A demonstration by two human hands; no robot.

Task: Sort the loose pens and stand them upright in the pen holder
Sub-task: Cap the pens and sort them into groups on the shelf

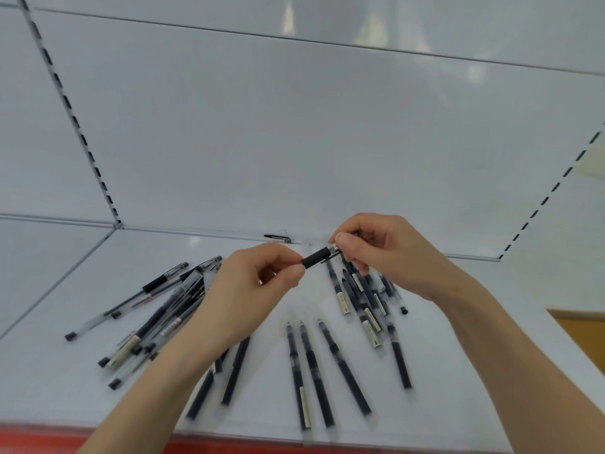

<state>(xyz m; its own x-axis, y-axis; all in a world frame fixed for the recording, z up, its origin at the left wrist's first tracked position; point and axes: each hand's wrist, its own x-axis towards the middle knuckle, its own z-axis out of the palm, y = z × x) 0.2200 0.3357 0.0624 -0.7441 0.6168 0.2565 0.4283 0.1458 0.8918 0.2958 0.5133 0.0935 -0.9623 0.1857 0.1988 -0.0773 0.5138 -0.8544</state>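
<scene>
Front of the shelf [82,388]: three pens [314,371] lie flat side by side, tips pointing away. Behind them are the left heap [157,319] and right heap [363,296], both partly under the hands. Above, black pen [316,257] held off the shelf: left hand [258,290] grip pinched on one end, right hand [386,253] grip pinched on the other. Stray pen [277,238] lies at the back wall.

Bare left forearm [154,385], bare right forearm [514,342]
</scene>
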